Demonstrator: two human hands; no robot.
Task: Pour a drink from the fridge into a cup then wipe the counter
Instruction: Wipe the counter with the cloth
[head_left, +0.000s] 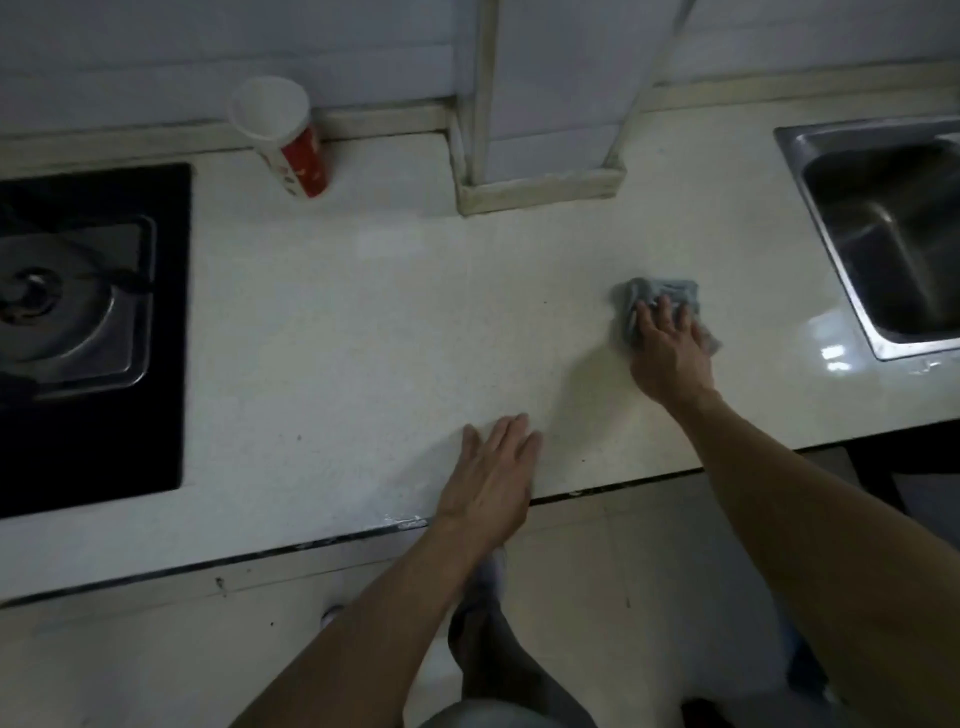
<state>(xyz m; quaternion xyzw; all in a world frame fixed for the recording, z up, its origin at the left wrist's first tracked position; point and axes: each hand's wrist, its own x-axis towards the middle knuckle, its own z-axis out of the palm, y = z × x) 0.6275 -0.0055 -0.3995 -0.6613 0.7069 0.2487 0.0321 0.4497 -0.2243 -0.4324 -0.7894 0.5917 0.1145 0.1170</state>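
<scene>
A grey cloth (632, 302) lies crumpled on the pale counter (337, 338), a little left of the sink. My right hand (667, 353) presses flat on the cloth with spread fingers and covers its near part. My left hand (493, 470) rests palm down on the counter near its front edge, fingers straight, holding nothing. A red and white paper cup (283, 135) stands at the back of the counter by the wall; what is in it cannot be seen.
A black gas hob (171, 312) with a steel burner fills the left side. A steel sink (883, 234) is sunk in at the right. A tiled pillar (540, 192) juts onto the counter at the back. Below the counter's edge is pale floor.
</scene>
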